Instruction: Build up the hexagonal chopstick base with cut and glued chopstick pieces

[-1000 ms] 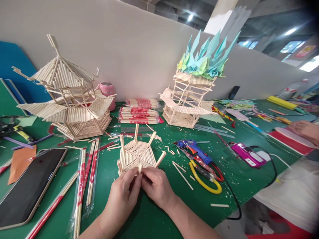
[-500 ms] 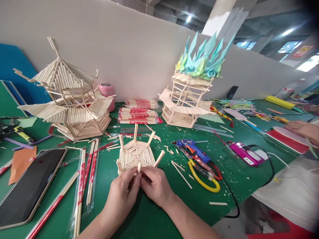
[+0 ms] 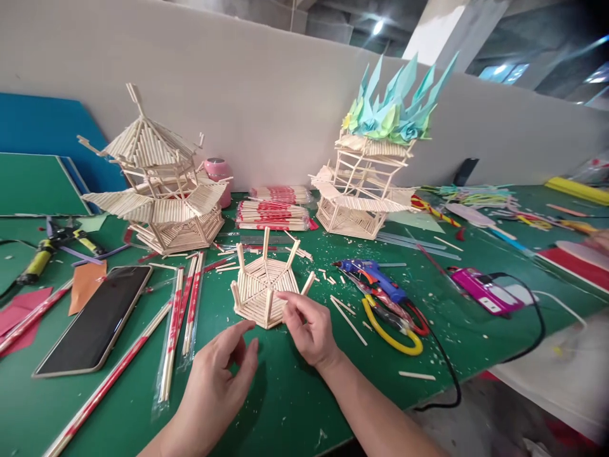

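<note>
A six-sided base (image 3: 252, 285) made of wooden sticks lies on the green table in front of me, with short upright stick posts at its corners. Just right of the front post (image 3: 269, 309) is my right hand (image 3: 311, 330). Its index finger reaches close to the post; whether it touches I cannot tell. My left hand (image 3: 221, 374) is held apart from the base, in front and to its left, thumb and index finger spread and nothing between them. A blue glue gun (image 3: 373, 279) rests to the right of the base.
Stick pagodas stand at the back: one with a pointed roof (image 3: 147, 149), one topped with teal paper spikes (image 3: 394, 101). Packs of sticks (image 3: 273, 216) lie between them. A phone (image 3: 95, 320), yellow-handled cutters (image 3: 409, 343) and a magenta device (image 3: 485, 292) surround the work. Another person's hand (image 3: 597, 241) shows far right.
Both hands have let go of the front post. My left hand has drawn back toward me and left; my right has moved right and up. The camera view has shifted left.
</note>
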Available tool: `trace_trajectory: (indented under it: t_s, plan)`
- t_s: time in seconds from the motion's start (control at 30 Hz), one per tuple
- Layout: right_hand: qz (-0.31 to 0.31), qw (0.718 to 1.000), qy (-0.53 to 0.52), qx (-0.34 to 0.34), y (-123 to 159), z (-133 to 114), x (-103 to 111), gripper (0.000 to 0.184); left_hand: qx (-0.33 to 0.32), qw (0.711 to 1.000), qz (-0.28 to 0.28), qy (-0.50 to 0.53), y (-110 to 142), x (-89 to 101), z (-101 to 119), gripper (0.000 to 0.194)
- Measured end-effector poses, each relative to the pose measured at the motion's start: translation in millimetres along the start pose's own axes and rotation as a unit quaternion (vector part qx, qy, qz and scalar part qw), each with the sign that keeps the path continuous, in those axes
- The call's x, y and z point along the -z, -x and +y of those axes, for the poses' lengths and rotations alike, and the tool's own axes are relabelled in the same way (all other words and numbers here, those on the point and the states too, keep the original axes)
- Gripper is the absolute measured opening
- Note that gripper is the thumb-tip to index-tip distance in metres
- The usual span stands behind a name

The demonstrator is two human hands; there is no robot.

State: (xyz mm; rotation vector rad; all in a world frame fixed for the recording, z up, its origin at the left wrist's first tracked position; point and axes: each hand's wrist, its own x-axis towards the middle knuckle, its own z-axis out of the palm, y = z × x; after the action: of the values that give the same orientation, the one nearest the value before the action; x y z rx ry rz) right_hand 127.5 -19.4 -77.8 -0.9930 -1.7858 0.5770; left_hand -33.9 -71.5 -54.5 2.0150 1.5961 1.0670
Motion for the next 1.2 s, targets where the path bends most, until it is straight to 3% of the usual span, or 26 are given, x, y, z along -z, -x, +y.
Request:
trace_trajectory:
  t_s: [0.2, 0.3, 0.37, 0.47, 0.57, 0.67, 0.83, 1.07, 1.2]
  plan:
    - [0.086, 0.996, -0.019, 0.012, 0.8, -5.4, 9.3, 0.024, 0.009, 1.000, -0.018, -0.015, 14.4, -0.7, -7.2, 0.021]
    - [0.139, 0.990, -0.026, -0.002, 1.6, -4.7, 16.3, 0.030, 0.029, 0.999, -0.031, -0.029, 18.4, 0.4, -11.7, 0.025]
    - [0.168, 0.985, -0.026, -0.023, 2.4, -2.8, 22.5, 0.023, 0.055, 0.998, -0.034, -0.029, 20.1, 1.9, -14.0, 0.026]
    - [0.180, 0.982, -0.015, -0.059, 4.3, 2.4, 32.4, 0.007, 0.087, 0.996, -0.025, -0.021, 21.0, 2.7, -16.8, 0.029]
    - [0.173, 0.981, 0.012, -0.089, 5.7, 8.4, 40.5, 0.016, 0.107, 0.994, -0.018, -0.023, 19.5, 1.3, -18.1, 0.033]
    - [0.144, 0.982, 0.048, -0.114, 4.4, 12.7, 45.3, 0.018, 0.124, 0.992, -0.002, -0.031, 15.4, -0.1, -17.7, 0.038]
    - [0.017, 0.985, 0.109, -0.134, 3.9, 18.1, 45.3, 0.027, 0.194, 0.981, 0.017, -0.003, 4.0, -1.2, -18.5, 0.055]
    - [-0.103, 0.970, 0.187, -0.120, 11.0, 14.7, 41.1, 0.038, 0.273, 0.936, 0.026, 0.220, -16.7, -15.5, -24.0, 0.074]
    - [-0.152, 0.955, 0.227, -0.119, 17.2, -1.1, 39.4, 0.040, 0.306, 0.890, 0.056, 0.332, -27.1, -14.2, -23.8, 0.067]
